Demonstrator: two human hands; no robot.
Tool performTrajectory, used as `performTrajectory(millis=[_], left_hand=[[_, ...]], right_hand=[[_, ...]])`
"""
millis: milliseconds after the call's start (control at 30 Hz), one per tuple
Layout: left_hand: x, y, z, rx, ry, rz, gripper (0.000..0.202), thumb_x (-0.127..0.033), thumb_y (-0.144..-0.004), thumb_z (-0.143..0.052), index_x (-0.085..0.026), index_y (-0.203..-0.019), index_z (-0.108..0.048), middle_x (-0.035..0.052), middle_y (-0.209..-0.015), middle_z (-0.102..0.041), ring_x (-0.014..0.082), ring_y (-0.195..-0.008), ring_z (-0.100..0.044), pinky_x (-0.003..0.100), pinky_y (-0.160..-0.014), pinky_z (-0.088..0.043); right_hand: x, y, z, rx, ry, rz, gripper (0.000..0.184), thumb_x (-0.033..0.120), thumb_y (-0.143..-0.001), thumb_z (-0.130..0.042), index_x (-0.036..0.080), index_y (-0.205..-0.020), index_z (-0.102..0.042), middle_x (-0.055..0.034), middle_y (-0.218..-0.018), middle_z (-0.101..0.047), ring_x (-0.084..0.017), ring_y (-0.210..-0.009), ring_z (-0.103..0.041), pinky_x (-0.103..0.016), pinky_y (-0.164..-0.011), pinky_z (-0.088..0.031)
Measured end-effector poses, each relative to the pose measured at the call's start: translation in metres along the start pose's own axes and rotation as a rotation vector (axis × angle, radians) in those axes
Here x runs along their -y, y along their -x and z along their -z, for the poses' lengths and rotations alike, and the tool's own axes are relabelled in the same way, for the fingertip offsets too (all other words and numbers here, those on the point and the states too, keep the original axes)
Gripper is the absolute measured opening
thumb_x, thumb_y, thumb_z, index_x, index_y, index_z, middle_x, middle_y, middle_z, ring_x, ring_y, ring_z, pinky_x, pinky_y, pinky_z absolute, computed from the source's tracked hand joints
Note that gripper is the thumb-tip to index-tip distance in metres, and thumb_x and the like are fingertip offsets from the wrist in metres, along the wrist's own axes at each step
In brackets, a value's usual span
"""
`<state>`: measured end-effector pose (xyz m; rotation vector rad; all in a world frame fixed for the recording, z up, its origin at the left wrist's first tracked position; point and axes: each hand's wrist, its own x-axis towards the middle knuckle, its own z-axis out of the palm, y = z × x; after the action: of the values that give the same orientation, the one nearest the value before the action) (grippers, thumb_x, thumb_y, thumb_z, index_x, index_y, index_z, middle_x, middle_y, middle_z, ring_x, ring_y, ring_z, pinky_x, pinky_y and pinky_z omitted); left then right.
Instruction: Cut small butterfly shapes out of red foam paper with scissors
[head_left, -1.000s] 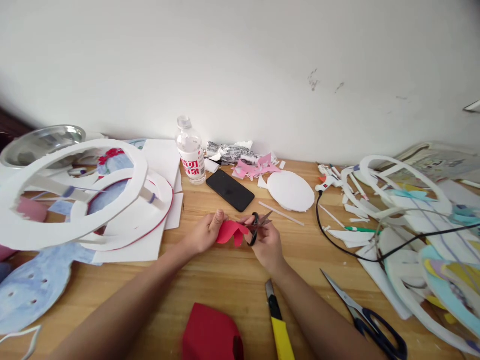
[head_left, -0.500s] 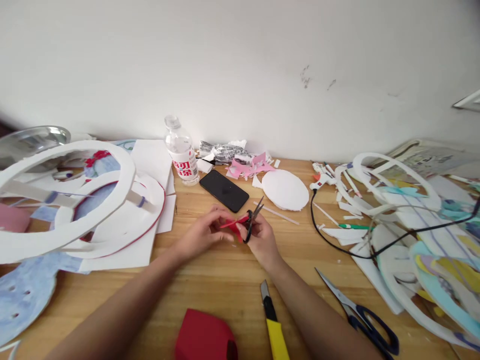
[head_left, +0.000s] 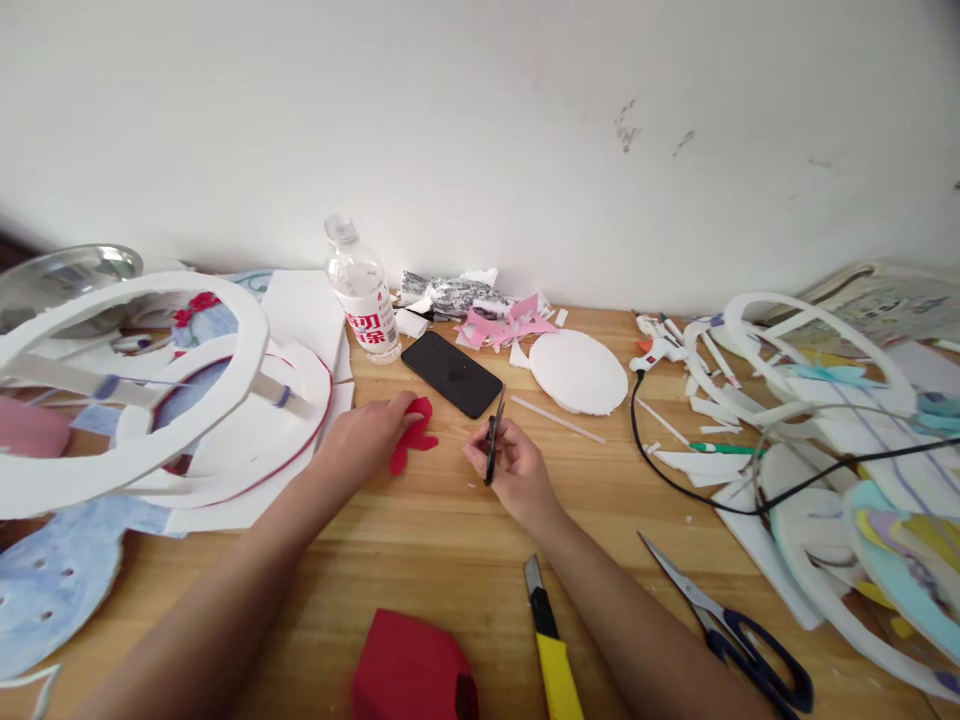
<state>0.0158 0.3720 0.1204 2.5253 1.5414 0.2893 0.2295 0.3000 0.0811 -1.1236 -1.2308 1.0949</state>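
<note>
My left hand (head_left: 365, 437) is closed on the edge of a red cut-out (head_left: 417, 432) with rounded lobes, low over the table left of centre. In my right hand (head_left: 517, 467) is a small pair of scissors (head_left: 492, 440) with black handles, its blades pointing away from me and looking closed. A gap of bare wood lies between the cut-out and the scissors. Beyond both hands a black phone (head_left: 452, 374) lies flat. Nearest me is a larger red piece (head_left: 411, 668), partly out of frame, with a yellow utility knife (head_left: 553, 645) beside it.
A plastic bottle (head_left: 361, 292) stands behind the left hand. White foam rings (head_left: 251, 330) and sheets crowd the left. Right of the phone lies a white disc (head_left: 578, 372). A corded glue gun (head_left: 657, 352), larger scissors (head_left: 726, 622) and piled foam cut-outs occupy the right.
My left hand has moved left, carrying the red cut-out away from the scissors. The scissors have turned more upright and their blades have come together. The view has shifted slightly.
</note>
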Motion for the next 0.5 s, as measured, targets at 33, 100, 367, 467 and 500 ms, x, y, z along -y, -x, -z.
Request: performTrajectory(millis=[33,100,367,467,500], left_hand=[[-0.002,0.002,0.003,-0.078,-0.067,-0.033,0.038,-0.035,-0.101,-0.038,-0.020,-0.133,-0.053,0.0091,-0.087,-0.072,0.0238,-0.073,-0.067,0.026,-0.053,-0.037],[-0.007,0.007,0.007,-0.261,-0.118,-0.104,0.048,-0.032,-0.102,-0.038,-0.022,-0.148,-0.038,0.0084,-0.090,-0.073,0.0223,-0.077,-0.069,0.026,-0.057,-0.041],[-0.016,0.012,-0.001,-0.382,-0.188,-0.696,0.065,-0.023,-0.098,-0.050,-0.054,-0.148,-0.023,0.0132,-0.157,-0.036,0.0172,-0.094,-0.066,0.026,-0.070,-0.051],[-0.015,0.009,-0.006,-0.335,-0.177,-0.752,0.073,-0.026,-0.097,-0.054,-0.060,-0.147,-0.013,0.0134,-0.164,-0.015,0.0138,-0.086,-0.065,0.026,-0.067,-0.051],[-0.013,0.008,-0.008,-0.331,-0.163,-0.762,0.075,-0.026,-0.097,-0.055,-0.060,-0.147,-0.011,0.0127,-0.165,-0.015,0.0134,-0.085,-0.065,0.025,-0.067,-0.050]], right_hand=[[0.000,0.000,-0.001,0.004,-0.008,0.006,0.024,0.032,-0.080,-0.075,0.022,-0.093,-0.058,0.0002,-0.081,-0.061,-0.012,-0.072,-0.057,-0.023,-0.064,-0.049],[0.002,0.002,-0.002,-0.010,-0.015,0.020,0.023,0.033,-0.081,-0.074,0.022,-0.093,-0.058,-0.0013,-0.085,-0.064,-0.013,-0.075,-0.059,-0.025,-0.068,-0.051],[0.017,0.022,-0.004,-0.120,-0.049,0.340,0.015,0.023,-0.086,-0.070,0.025,-0.094,-0.058,-0.0036,-0.098,-0.070,-0.017,-0.087,-0.066,-0.032,-0.077,-0.053],[0.020,0.023,-0.005,-0.048,-0.082,0.265,0.015,0.024,-0.085,-0.071,0.025,-0.092,-0.058,-0.0031,-0.093,-0.070,-0.017,-0.085,-0.066,-0.031,-0.075,-0.054],[0.020,0.023,-0.006,-0.024,-0.105,0.238,0.016,0.025,-0.084,-0.072,0.024,-0.091,-0.058,-0.0030,-0.092,-0.070,-0.017,-0.084,-0.067,-0.030,-0.073,-0.055]])
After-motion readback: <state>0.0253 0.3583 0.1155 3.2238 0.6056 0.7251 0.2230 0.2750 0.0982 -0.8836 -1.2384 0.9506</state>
